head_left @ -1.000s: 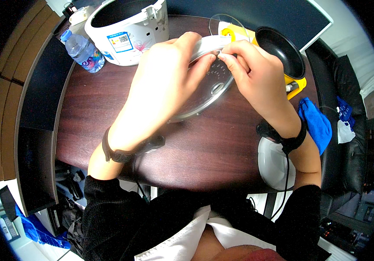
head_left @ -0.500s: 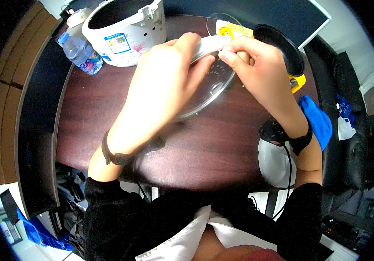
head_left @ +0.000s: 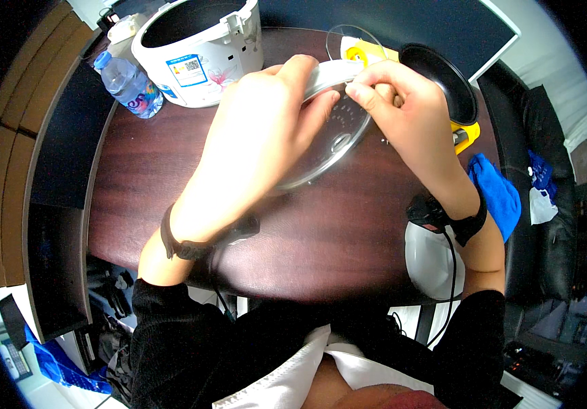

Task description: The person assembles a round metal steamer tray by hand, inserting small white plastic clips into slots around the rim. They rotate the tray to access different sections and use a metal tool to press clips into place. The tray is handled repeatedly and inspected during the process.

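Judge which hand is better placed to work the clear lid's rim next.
Probably the right hand: it pinches at the white rim, while the left hand grips the clear lid.

The scene is viewed through a head-worn wide fisheye camera, tilted steeply down and forward over the dark wooden surface (head_left: pixel 307 238). The hands (head_left: pixel 262 119) are seen from above at close range, in the upper middle of the view, with the forearms (head_left: pixel 481 262) shown below them. Straight edges are bowed toward the black rim.

White held piece (head_left: pixel 334 73) — blue cloth (head_left: pixel 495 196)
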The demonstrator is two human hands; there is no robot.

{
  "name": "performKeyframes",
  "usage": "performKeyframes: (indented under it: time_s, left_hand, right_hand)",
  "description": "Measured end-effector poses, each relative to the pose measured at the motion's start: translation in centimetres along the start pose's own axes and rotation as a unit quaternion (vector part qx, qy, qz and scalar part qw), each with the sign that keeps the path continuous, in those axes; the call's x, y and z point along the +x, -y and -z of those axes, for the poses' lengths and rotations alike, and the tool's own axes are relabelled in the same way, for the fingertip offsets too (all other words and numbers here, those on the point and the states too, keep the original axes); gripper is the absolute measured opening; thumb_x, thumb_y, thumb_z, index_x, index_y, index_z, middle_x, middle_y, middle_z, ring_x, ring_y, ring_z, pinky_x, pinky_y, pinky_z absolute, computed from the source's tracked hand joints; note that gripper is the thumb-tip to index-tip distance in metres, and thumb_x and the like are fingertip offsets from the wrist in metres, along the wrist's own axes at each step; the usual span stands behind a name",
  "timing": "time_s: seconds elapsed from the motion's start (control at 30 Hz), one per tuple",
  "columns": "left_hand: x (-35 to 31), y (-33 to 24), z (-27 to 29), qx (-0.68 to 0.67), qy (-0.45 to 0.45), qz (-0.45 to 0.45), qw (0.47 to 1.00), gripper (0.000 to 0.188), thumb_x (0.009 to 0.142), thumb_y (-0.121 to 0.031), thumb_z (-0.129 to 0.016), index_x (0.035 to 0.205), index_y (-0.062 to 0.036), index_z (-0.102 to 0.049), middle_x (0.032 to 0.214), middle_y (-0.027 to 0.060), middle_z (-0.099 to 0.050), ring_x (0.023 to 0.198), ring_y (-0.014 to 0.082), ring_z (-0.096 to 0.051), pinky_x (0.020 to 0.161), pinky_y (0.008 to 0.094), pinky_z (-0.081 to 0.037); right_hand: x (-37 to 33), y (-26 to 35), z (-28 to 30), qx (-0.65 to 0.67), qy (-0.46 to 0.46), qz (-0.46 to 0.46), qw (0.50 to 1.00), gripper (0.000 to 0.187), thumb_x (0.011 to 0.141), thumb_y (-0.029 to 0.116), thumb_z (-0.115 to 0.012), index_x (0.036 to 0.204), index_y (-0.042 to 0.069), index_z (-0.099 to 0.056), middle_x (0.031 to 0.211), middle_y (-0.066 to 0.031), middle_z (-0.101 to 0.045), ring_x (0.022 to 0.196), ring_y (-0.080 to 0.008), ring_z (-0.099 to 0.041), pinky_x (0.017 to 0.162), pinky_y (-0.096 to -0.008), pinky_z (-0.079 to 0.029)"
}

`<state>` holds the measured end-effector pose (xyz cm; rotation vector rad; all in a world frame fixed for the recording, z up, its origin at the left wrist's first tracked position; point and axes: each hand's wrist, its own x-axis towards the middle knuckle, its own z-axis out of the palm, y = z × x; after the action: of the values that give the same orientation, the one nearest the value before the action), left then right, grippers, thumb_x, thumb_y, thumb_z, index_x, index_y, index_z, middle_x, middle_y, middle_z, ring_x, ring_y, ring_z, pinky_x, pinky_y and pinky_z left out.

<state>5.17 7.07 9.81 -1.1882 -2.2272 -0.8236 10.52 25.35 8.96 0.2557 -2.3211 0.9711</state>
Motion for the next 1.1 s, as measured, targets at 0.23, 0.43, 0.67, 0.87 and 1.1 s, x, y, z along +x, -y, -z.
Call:
performKeyframes:
  time_s: [0.23, 0.43, 0.67, 0.87, 1.1]
  left_hand:
    - [0.0, 0.1, -0.1, -0.013, 0.0, 0.0, 1.0, 0.023, 0.086, -0.02, -0.064, 0.086, -0.0002, -0.053, 0.073, 0.02, -0.062, 0.067, 0.0368, -0.063, 0.059, 0.0434, -0.05]
    - [-0.1, -0.2, 0.1, -0.015, 0.012, 0.027, 0.999, 0.03, 0.085, -0.022, -0.069, 0.1, 0.0013, -0.058, 0.078, 0.0229, -0.064, 0.07, 0.0388, -0.064, 0.061, 0.0406, -0.049]
    - [-0.1, -0.3, -0.1, -0.004, 0.01, 0.02, 1.0, 0.03, 0.085, -0.022, -0.069, 0.101, 0.0005, -0.058, 0.078, 0.0232, -0.064, 0.068, 0.0384, -0.064, 0.058, 0.041, -0.049]
    - [-0.3, -0.9, -0.1, 0.002, 0.007, 0.026, 1.0, 0.03, 0.084, -0.021, -0.07, 0.103, 0.0, -0.059, 0.076, 0.0223, -0.063, 0.065, 0.0372, -0.064, 0.056, 0.0402, -0.049]
    - [-0.4, -0.7, -0.3, 0.0, -0.013, 0.014, 1.0, 0.03, 0.084, -0.021, -0.07, 0.103, -0.0001, -0.059, 0.075, 0.022, -0.063, 0.062, 0.0359, -0.064, 0.054, 0.0393, -0.049]
  right_hand:
    - [-0.3, 0.6, -0.1, -0.101, -0.024, 0.1, 0.989, 0.009, 0.084, 0.014, -0.067, 0.084, 0.007, -0.062, 0.064, -0.0099, -0.059, 0.058, -0.0264, -0.061, 0.052, -0.0349, -0.045]
    - [-0.6, 0.5, -0.4, -0.208, -0.035, 0.161, 0.964, 0.012, 0.087, 0.019, -0.063, 0.09, 0.009, -0.058, 0.073, -0.0109, -0.063, 0.065, -0.03, -0.064, 0.056, -0.0381, -0.049]
    - [-1.1, 1.4, -0.7, -0.245, -0.013, 0.117, 0.962, 0.014, 0.089, 0.019, -0.06, 0.087, 0.007, -0.053, 0.07, -0.0125, -0.062, 0.063, -0.0313, -0.063, 0.054, -0.04, -0.049]
    - [-1.0, 1.7, -1.1, -0.156, -0.013, 0.025, 0.987, 0.015, 0.092, 0.018, -0.055, 0.085, 0.005, -0.057, 0.068, -0.0165, -0.063, 0.064, -0.0354, -0.063, 0.057, -0.0442, -0.049]
    - [-0.9, 1.4, -1.1, -0.057, -0.012, 0.001, 0.998, 0.02, 0.091, 0.018, -0.056, 0.079, 0.003, -0.059, 0.065, -0.0186, -0.06, 0.063, -0.0364, -0.062, 0.056, -0.0449, -0.048]
